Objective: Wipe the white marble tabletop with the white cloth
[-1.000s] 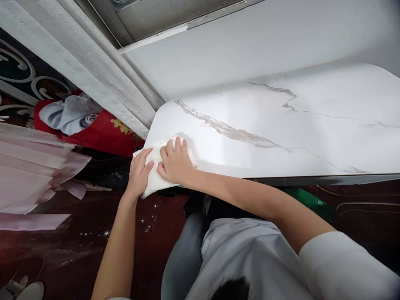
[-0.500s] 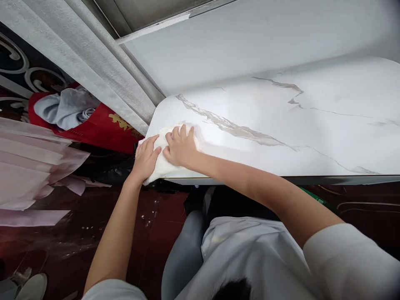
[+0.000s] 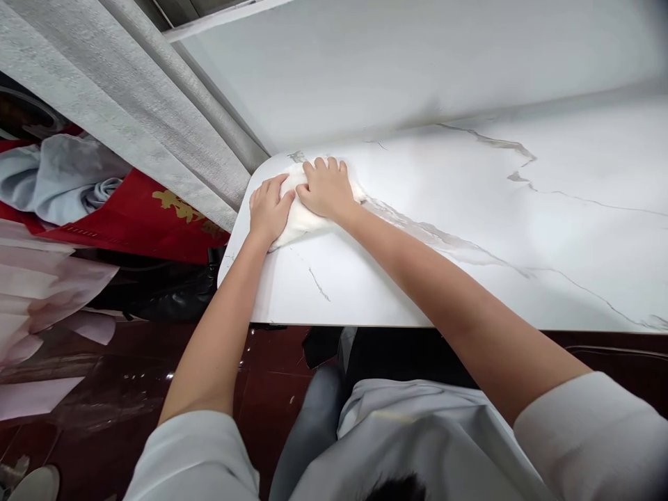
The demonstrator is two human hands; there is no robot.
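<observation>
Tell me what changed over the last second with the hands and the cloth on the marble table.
The left hand and right hand slid the crumpled white cloth from the near left edge of the white veined marble tabletop, where it overhung, toward the far rounded corner; it now lies wholly on top. Unchanged: both hands press on it side by side, nothing let go.

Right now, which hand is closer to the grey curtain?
Left. The left hand rests on the white cloth's side by the grey curtain; the right hand is on its other side, farther away.
</observation>
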